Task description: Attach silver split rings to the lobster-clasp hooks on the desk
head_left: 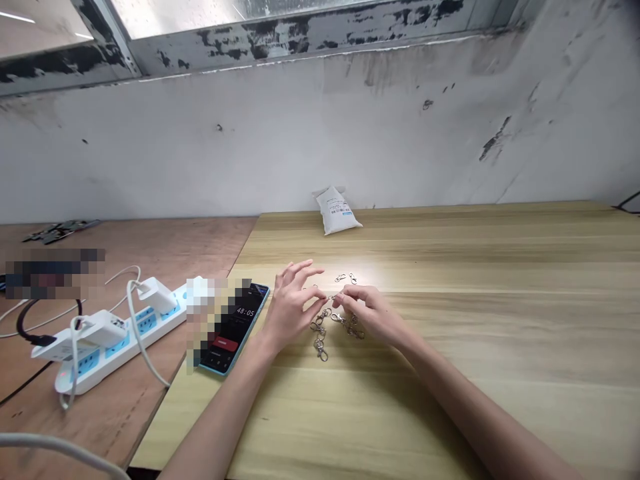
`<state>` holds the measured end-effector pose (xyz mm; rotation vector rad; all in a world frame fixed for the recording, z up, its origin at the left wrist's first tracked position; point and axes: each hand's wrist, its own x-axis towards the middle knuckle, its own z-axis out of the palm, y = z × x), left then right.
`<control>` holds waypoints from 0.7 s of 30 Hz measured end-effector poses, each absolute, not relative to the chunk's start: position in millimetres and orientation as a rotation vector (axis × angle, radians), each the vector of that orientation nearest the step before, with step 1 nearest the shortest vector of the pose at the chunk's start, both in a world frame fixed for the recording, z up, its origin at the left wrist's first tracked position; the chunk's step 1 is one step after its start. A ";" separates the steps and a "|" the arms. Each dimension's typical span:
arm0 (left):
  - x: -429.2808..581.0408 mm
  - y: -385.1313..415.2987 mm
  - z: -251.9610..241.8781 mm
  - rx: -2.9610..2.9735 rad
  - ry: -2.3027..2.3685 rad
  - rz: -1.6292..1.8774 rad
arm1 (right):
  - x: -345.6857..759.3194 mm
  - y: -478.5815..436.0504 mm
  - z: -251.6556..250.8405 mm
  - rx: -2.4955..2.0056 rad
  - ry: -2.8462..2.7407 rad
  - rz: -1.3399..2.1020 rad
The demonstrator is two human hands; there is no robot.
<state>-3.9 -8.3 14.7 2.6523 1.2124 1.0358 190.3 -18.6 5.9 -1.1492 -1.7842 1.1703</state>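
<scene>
My left hand (295,300) pinches one end of a small metal clasp (331,298) between thumb and forefinger, its other fingers spread above the table. From the other side my right hand (369,310) grips the same clasp, fingers curled together. The clasp's exact shape is partly hidden by the fingertips. Just below, several silver lobster-claw clasps with rings (321,350) lie on the wood, some half under my right hand. Two loose clasps (353,278) rest a little beyond my fingertips.
A white labelled packet (336,212) lies near the wall. Left of my left arm sits a phone (235,330) showing a timer. On the adjoining brown table, a white power strip (145,327) carries plugged-in chargers (103,327) and loose cables.
</scene>
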 end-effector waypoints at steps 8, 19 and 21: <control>-13.3 -0.7 5.1 2.662 1.313 0.961 | 211.8 -5.1 -3.2 -1.164 -1.915 1.073; -15.9 2.5 -2.6 2.424 1.260 0.725 | 220.0 14.6 -23.1 -1.744 -2.152 0.117; -17.5 6.4 -6.4 2.443 1.355 0.717 | 219.8 13.4 -22.4 -1.720 -2.178 0.109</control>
